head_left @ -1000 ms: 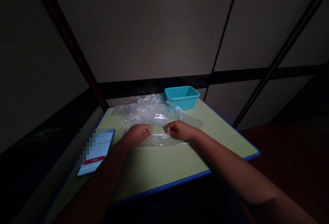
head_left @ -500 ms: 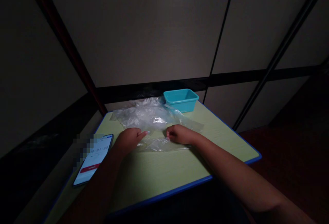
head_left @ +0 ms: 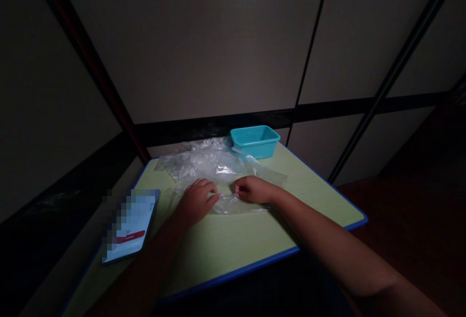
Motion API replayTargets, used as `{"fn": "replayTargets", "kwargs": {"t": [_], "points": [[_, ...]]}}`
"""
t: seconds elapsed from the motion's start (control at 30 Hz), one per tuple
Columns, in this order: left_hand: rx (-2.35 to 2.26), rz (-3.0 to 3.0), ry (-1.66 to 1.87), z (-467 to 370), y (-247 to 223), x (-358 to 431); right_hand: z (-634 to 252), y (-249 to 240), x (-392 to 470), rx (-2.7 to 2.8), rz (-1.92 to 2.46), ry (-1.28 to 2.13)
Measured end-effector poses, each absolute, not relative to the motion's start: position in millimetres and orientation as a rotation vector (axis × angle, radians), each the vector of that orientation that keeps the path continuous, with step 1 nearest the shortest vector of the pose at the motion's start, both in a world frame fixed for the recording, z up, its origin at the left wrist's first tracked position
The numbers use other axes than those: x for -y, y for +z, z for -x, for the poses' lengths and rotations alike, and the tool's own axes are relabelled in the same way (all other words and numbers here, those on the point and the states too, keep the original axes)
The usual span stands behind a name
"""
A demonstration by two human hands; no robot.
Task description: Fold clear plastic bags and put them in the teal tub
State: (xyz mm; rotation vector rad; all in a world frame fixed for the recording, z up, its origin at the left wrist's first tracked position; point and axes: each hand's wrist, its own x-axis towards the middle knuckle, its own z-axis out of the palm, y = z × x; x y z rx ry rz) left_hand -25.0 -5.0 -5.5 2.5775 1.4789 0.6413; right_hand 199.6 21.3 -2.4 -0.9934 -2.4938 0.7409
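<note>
several tall dark-trimmed panels (head_left: 218,40) rise behind a pale green table (head_left: 225,254), its far edge close to them, so they probably act as a backstop for whatever is on top. across the middle and back of the table lies the clear plastic (head_left: 213,161), crumpled and heaped at the rear, flatter toward the front; its near strip reaches the two hands, likely so the edge can be worked with the fingertips. the turquoise tub (head_left: 264,151) stands upright by the far right corner, part of the plastic lying against it, perhaps put there to leave room in front. a phone (head_left: 134,244) lies screen up near the left edge, seemingly out of the way yet easy to glance at; blocky blurring hides some of it. the right hand (head_left: 257,190) is curled, thumb and forefinger appearing to pinch the plastic's edge, which would steady it. the left hand (head_left: 199,200) is more loosely bent, thumb tip at that same edge and near the fingers; whether any plastic is caught between them i cannot tell.
</note>
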Motion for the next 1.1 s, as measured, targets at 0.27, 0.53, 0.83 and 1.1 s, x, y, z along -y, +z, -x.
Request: {"fn": "replayTargets", "kwargs": {"t": [0.27,0.53,0.83,1.1], "points": [[-1.402,-2.581,0.609,23.6,-9.6,5.4,-200.3,-1.7,-21.6,2.48,0.903,0.635],[-1.407,-2.591,0.61,24.2,-10.7,5.9,-199.2,-4.5,-22.1,2.493,0.952,0.619],[-1.401,-2.559,0.667,24.3,-11.7,3.4,-197.8,-3.3,-19.8,2.477,0.911,0.56],[-1.527,-2.552,0.627,20.1,-10.3,-0.4,-197.1,-5.7,-21.3,2.484,0.952,0.539]]}}
